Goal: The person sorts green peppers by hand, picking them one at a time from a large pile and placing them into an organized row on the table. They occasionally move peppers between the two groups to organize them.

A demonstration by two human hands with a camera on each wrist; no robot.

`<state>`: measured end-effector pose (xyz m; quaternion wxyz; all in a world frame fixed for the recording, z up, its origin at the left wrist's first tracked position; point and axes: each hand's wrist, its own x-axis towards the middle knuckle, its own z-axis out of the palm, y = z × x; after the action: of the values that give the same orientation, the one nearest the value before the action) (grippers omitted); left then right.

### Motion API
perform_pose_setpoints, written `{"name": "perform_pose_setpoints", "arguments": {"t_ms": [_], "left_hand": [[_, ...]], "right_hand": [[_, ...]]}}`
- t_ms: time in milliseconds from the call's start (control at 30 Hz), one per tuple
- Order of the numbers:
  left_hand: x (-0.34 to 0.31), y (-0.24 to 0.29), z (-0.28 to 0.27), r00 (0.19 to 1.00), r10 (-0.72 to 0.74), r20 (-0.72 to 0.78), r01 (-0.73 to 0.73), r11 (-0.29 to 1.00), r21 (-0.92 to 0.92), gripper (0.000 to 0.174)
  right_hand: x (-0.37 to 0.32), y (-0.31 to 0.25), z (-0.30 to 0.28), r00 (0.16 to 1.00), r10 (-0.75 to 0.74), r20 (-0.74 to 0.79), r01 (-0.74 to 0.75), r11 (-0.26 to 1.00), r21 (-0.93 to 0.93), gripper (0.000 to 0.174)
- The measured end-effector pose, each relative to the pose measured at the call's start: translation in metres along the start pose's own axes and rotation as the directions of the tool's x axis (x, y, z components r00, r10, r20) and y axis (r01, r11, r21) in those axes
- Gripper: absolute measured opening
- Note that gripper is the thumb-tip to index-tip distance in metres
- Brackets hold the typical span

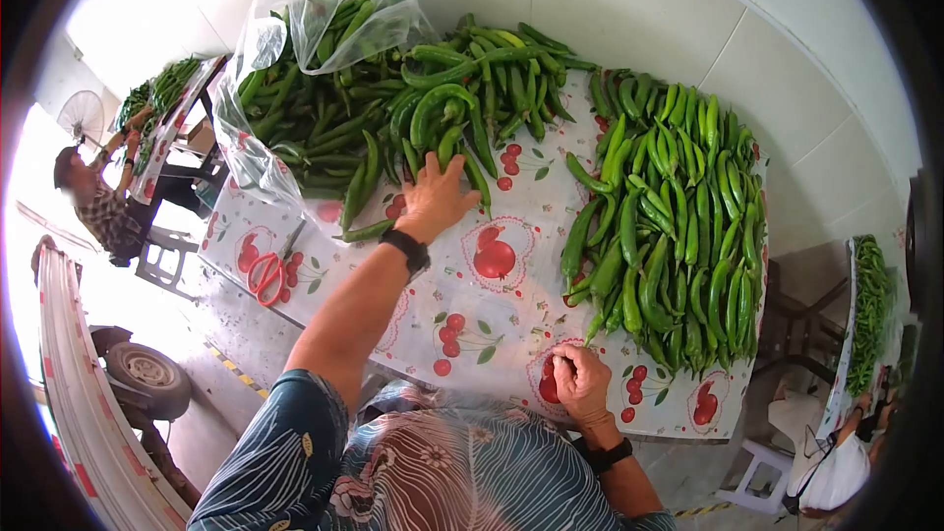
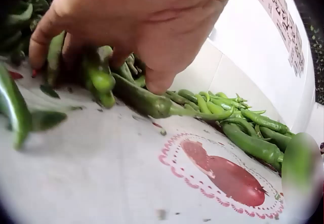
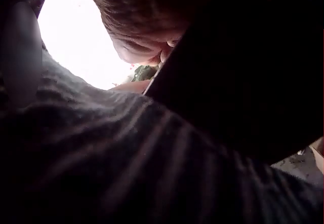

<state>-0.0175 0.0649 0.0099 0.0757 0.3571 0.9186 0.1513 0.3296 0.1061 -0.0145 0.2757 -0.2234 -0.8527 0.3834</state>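
My left hand [image 1: 436,202] reaches over the near edge of a loose heap of green chili peppers [image 1: 359,113], its fingers spread among them. In the left wrist view, the fingertips [image 2: 39,57] point down between peppers, and the thumb is right beside a long green pepper [image 2: 144,98]. My right hand [image 1: 582,383] is curled at the table's near edge, thumb against the index finger, with nothing visible in it. Just beyond it lies a wide layer of chili peppers [image 1: 678,226], mostly lined up. The right wrist view is mostly dark, with patterned shirt cloth [image 3: 152,148] across it.
A clear plastic bag [image 1: 251,152] lies around the heap's left side. Red-handled scissors [image 1: 265,277] rest at the left edge of the cherry-print tablecloth [image 1: 447,305]. A tiled wall [image 1: 629,0] stands behind. Other people [image 1: 103,202] work at pepper-covered tables on both sides.
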Motion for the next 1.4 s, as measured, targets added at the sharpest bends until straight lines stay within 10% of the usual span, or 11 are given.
{"name": "perform_pose_setpoints", "arguments": {"t_ms": [467, 933, 1400], "left_hand": [[0.011, 0.049, 0.010, 0.993, -0.112, 0.040, 0.116, 0.985, -0.126, 0.075], [-0.080, 0.004, 0.007, 0.877, 0.476, 0.069, -0.476, 0.879, -0.015, 0.056], [-0.132, -0.018, -0.019, 0.894, 0.437, 0.099, -0.418, 0.893, -0.169, 0.065]], "right_hand": [[-0.004, 0.006, 0.003, 1.000, 0.004, -0.019, -0.004, 1.000, -0.001, 0.011], [-0.001, 0.000, -0.003, 0.997, 0.080, -0.016, -0.078, 0.995, 0.065, 0.010], [-0.001, 0.001, 0.001, 0.996, 0.073, -0.052, -0.070, 0.996, 0.058, 0.012]]}}
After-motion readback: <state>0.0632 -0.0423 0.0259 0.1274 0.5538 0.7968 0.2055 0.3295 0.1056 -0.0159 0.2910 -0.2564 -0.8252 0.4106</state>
